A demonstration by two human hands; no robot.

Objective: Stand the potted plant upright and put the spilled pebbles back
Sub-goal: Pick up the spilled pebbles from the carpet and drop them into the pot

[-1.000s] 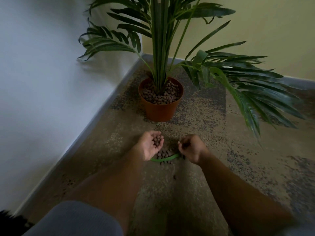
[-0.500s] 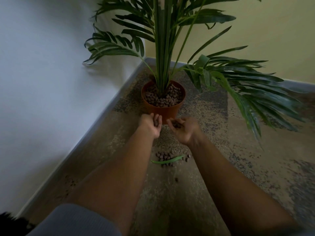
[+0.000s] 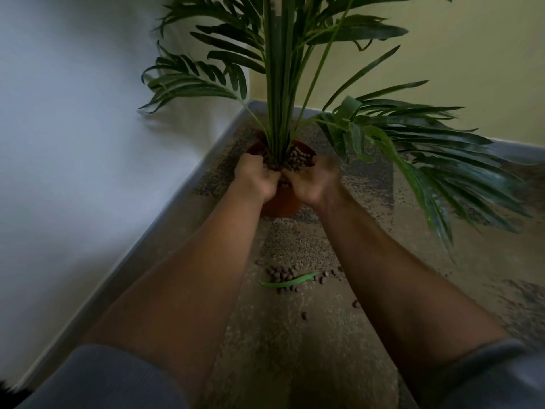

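The potted palm stands upright in its terracotta pot point(image 3: 282, 202) in the corner, and brown pebbles point(image 3: 298, 159) fill the pot around the stems. My left hand point(image 3: 256, 176) and my right hand point(image 3: 315, 180) are cupped side by side over the pot's near rim, tilted toward it, with a few pebbles showing between the palms. The right hand's fingers are blurred. A small heap of spilled pebbles point(image 3: 282, 272) lies on the floor between my forearms, with two strays point(image 3: 356, 303) closer to me.
A fallen green leaf point(image 3: 290, 281) lies across the spilled heap. A white wall with a grey skirting board point(image 3: 165, 222) runs along the left, and a yellow wall closes the back. Long fronds point(image 3: 442, 160) hang low over the floor on the right.
Both hands rose from the spilled heap with pebbles in them and moved forward to the pot's rim. The view shifted closer to the plant.
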